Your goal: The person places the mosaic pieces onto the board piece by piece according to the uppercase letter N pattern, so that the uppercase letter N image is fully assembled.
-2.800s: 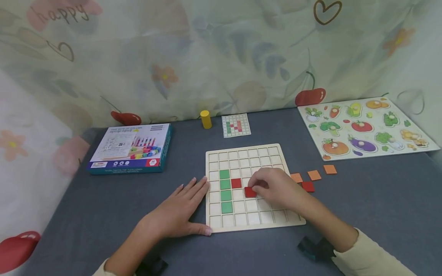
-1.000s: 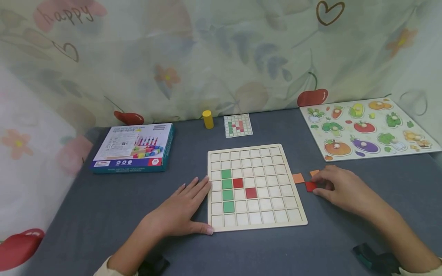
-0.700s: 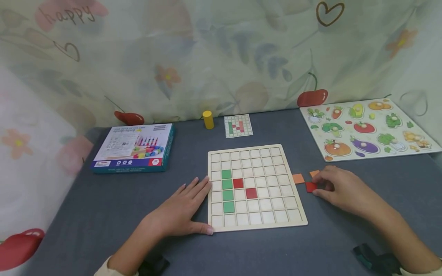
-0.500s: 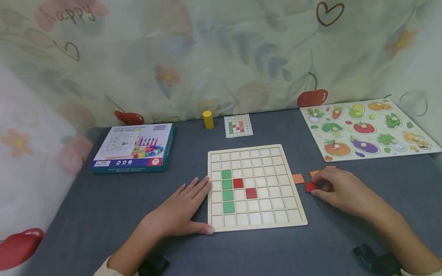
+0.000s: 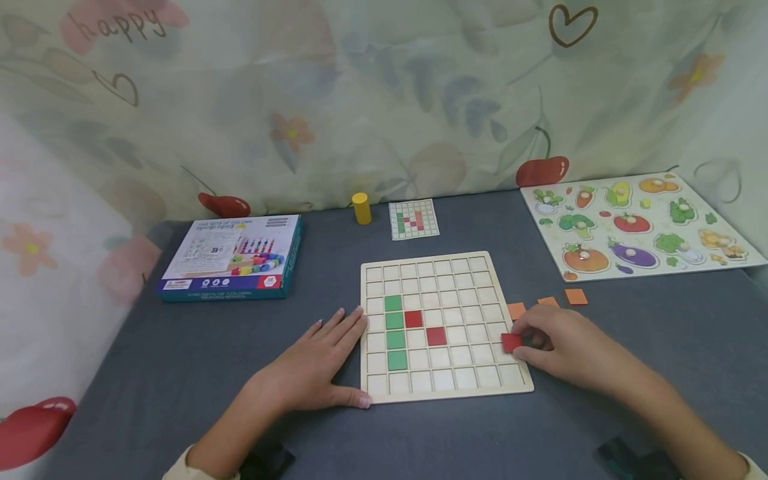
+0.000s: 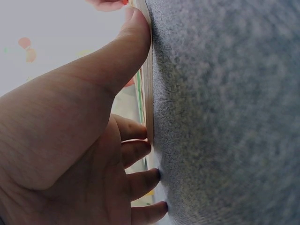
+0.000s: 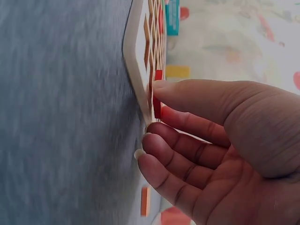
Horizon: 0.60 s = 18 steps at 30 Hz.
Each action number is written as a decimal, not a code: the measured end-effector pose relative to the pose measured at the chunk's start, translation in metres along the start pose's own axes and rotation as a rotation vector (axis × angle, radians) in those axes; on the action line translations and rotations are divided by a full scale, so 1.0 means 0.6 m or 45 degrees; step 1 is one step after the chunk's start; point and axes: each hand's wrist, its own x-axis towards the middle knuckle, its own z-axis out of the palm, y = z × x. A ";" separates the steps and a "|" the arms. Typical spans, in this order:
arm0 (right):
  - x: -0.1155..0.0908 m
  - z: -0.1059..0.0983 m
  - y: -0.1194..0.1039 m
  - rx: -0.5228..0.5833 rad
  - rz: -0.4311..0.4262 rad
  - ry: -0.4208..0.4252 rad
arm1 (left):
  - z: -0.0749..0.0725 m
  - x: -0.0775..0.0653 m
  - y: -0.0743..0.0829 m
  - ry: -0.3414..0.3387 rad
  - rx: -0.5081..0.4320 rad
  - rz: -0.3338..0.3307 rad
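Note:
My right hand [image 5: 570, 347] pinches a red square tile [image 5: 511, 343] between thumb and forefinger, over the right edge of the wooden grid board [image 5: 456, 395]. In the right wrist view the red tile [image 7: 158, 93] is held level above the board's cells. My left hand [image 5: 312, 367] lies with fingers spread, thumb and fingertips at the board's left edge; the left wrist view shows the thumb [image 6: 133, 35] along that side. Set into the board are a column of several green tiles [image 5: 395, 340] and two red tiles, one [image 5: 413, 319] beside the column and one [image 5: 437, 336] diagonally below it.
Three orange tiles, one of them [image 5: 576, 297] farthest right, lie right of the board. Behind it are a small pattern card [image 5: 414, 219] and a yellow cylinder [image 5: 361, 208]. A boxed set [image 5: 231, 257] is at left, a vegetable puzzle board [image 5: 642, 227] at back right.
My right hand set one red tile into the board, reached to the right for another, and has brought it left over the board's edge. The left hand stays in place.

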 end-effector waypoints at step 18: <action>0.034 0.031 -0.060 -0.059 -0.098 -0.025 | -0.001 -0.001 0.000 -0.004 0.001 -0.006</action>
